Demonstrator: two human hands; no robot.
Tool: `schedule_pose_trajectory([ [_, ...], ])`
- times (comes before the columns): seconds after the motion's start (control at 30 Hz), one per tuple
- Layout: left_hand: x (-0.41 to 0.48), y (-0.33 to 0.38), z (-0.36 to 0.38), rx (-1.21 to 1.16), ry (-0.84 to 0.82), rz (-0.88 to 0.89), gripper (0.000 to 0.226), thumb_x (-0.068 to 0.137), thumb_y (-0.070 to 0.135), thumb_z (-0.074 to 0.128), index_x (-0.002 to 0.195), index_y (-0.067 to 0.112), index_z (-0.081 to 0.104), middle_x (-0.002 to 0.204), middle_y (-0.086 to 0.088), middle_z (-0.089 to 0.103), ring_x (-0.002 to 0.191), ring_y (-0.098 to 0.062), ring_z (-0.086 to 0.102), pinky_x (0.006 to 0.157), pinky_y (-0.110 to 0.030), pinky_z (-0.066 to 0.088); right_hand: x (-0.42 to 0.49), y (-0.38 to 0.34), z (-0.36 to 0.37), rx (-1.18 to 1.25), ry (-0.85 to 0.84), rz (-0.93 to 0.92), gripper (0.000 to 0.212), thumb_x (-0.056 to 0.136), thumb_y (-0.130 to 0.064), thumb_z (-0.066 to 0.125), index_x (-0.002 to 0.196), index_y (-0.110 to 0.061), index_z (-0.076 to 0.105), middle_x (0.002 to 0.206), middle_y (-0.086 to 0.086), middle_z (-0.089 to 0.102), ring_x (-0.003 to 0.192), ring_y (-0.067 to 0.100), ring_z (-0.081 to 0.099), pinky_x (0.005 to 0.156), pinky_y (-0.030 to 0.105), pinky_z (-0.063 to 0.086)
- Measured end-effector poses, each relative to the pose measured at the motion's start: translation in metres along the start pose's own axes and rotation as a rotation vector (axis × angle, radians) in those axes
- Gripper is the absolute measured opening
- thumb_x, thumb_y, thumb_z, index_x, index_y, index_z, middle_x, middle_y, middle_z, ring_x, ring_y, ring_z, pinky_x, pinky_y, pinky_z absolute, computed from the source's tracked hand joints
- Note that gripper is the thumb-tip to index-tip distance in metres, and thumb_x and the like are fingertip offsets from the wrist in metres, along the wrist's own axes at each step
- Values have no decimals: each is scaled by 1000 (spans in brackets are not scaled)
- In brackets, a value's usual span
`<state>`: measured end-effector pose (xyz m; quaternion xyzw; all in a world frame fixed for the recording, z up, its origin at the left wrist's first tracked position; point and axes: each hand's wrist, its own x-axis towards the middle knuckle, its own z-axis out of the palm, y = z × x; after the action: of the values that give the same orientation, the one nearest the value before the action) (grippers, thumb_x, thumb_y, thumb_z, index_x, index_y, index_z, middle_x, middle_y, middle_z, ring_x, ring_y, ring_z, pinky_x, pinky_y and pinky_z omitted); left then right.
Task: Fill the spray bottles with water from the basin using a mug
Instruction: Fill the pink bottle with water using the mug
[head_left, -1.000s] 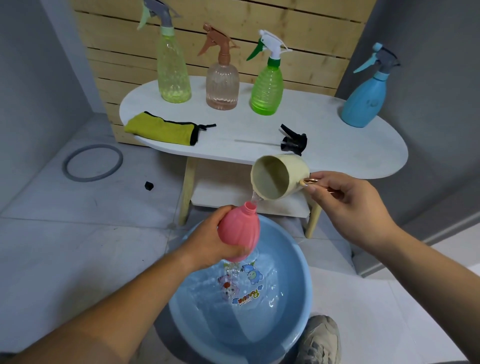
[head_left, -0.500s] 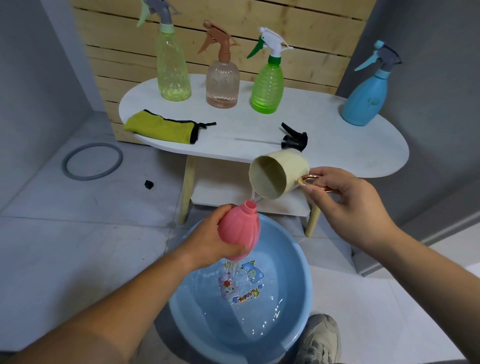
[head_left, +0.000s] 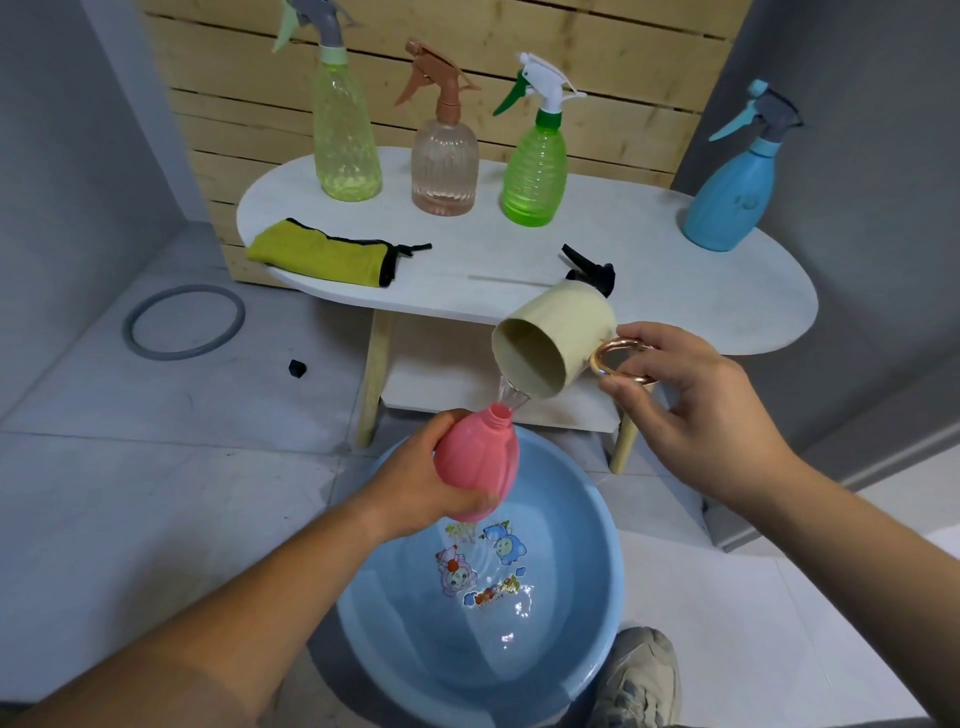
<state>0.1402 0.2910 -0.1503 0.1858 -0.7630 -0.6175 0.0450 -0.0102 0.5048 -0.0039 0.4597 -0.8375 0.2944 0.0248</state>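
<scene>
A: Where is the bottle that is being filled?

B: Off the bench (head_left: 675, 291). The pink bottle (head_left: 475, 462) is over the far rim of the basin (head_left: 582, 499), which sits on the floor. The left hand (head_left: 415, 483) holds it, with the fingers (head_left: 483, 501) curled round its belly.

A: And the mug?

B: The mug (head_left: 556, 348) hangs just above and to the right of the bottle's mouth, tipped with its opening down and to the left. The right hand (head_left: 691, 410) pinches its gold ring handle between thumb and fingers. A thin stream of water (head_left: 511, 397) runs from the lip to the neck.

A: What does the coming move turn on?

B: Lip against mouth. The bottle's long axis leans, neck up and toward the mug, so the opening faces the stream. The mouth is narrow and the lip is wide. I'd judge that a small drift of either hand would send water down the outside and into the basin.

A: And the rest?

B: 4 bottles with spray heads on stand on the bench: 3 capped bottles (head_left: 445, 166) along its back edge and 1 blue bottle (head_left: 727, 202) at its right end. A black spray head (head_left: 592, 270) lies near the front edge, probably this bottle's. I cannot tell how full the pink bottle is.
</scene>
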Motion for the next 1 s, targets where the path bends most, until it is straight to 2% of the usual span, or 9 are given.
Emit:
schedule_pose_trajectory([
  [0.13, -1, 0, 0, -15, -9, -12, 82, 61, 27, 98, 117, 62, 49, 121, 26, 56, 107, -3, 59, 65, -16, 57, 0, 0, 0, -31, 6, -40, 13, 93, -27, 65, 93, -19, 76, 129, 1, 61, 116, 25, 58, 98, 42, 47],
  [0.4, -1, -1, 3, -35, 1, -37, 85, 62, 21, 98, 123, 54, 50, 123, 23, 56, 106, -3, 60, 64, -14, 57, -1, 0, 4, -87, 33, -124, 20, 91, -28, 64, 88, -11, 75, 129, 6, 61, 110, 29, 57, 95, 31, 40],
  [0.5, -1, -1, 3, -33, -6, -55, 91, 61, 25, 98, 131, 51, 47, 125, 23, 54, 107, -5, 60, 63, -14, 57, -1, 0, 6, -137, 48, -202, 22, 91, -27, 64, 87, -8, 75, 129, 11, 61, 106, 32, 58, 94, 32, 40],
  [0.63, -1, -1, 2, -33, -1, -48, 86, 60, 29, 99, 126, 55, 50, 124, 23, 56, 105, -5, 61, 63, -14, 56, 0, 3, 9, -203, 68, -329, 16, 92, -19, 69, 88, -4, 74, 128, 18, 61, 101, 36, 59, 93, 37, 42],
  [0.77, 0, -2, 1, -9, 11, -40, 89, 61, 30, 99, 132, 50, 50, 125, 21, 58, 105, -5, 63, 65, -14, 57, 0, 4, 13, -235, 52, -368, 14, 91, -17, 70, 88, -5, 75, 131, 18, 59, 102, 37, 58, 92, 39, 43],
  [0.83, -1, -3, 1, -19, 20, -44, 88, 60, 29, 99, 130, 51, 50, 123, 23, 58, 105, -2, 62, 65, -13, 56, -1, 5, 16, -189, 47, -327, 15, 92, -20, 68, 88, -7, 75, 130, 14, 61, 104, 34, 58, 93, 38, 44],
  [0.9, -1, -3, 0, -39, 28, -45, 85, 61, 24, 99, 123, 54, 50, 121, 26, 57, 102, 4, 61, 62, -11, 55, -2, 4, 22, -70, 32, -200, 16, 94, -24, 67, 89, -12, 77, 127, 7, 64, 111, 27, 59, 96, 36, 45],
  [0.97, 0, -6, 0, -44, 30, -37, 83, 62, 20, 99, 121, 54, 50, 121, 27, 56, 102, 6, 59, 62, -12, 55, -3, 5, 30, 99, 21, 5, 15, 93, -28, 67, 92, -20, 79, 121, -3, 67, 114, 13, 60, 94, 25, 47],
  [1.0, 0, -8, 0, -45, 35, -34, 84, 62, 18, 98, 122, 52, 51, 122, 26, 57, 103, 5, 59, 62, -13, 55, -4, 7, 34, 191, 14, 113, 14, 93, -30, 66, 92, -24, 79, 116, -8, 68, 109, 4, 61, 88, 17, 47],
])
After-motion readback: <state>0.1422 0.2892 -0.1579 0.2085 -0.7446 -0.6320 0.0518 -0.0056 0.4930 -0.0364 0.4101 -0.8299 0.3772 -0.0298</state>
